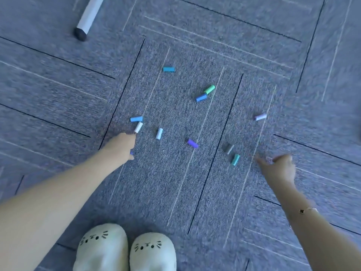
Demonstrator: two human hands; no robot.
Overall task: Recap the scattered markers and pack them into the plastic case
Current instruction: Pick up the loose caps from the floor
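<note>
Lots of little marker caps lie spread out on a gray carpet [195, 182] with thin lines in it. The person looks straight down at them.

The left hand [120, 146] reaches down to the carpet. Its fingers are curled, and a tiny bit of blue peeks out from under them. It seems to hold something small, but I cannot tell what. Its fingertips are right at the end of a white cap [138, 127]. A light blue cap [136, 119] lies just above the white one, touching it.

The right hand [278, 168] hangs over the carpet on the other side. Its fingers are spread apart and it holds nothing. It looks blurry.

Between the hands lie a pale blue cap [159, 133], a purple cap [192, 143], a gray cap [229, 148] and a teal cap [235, 159]. The gray and teal ones are close together. Farther up, a green cap [209, 89] and a blue cap [201, 98] lie side by side. A turquoise cap [169, 69] lies alone near the top. A pale lilac cap [260, 117] lies off to the right.

At the bottom are two white slippers [125, 249] with cat faces. A gold bracelet [307, 210] is on the right wrist. A white table leg [88, 18] with a black foot stands in the top left corner.
</note>
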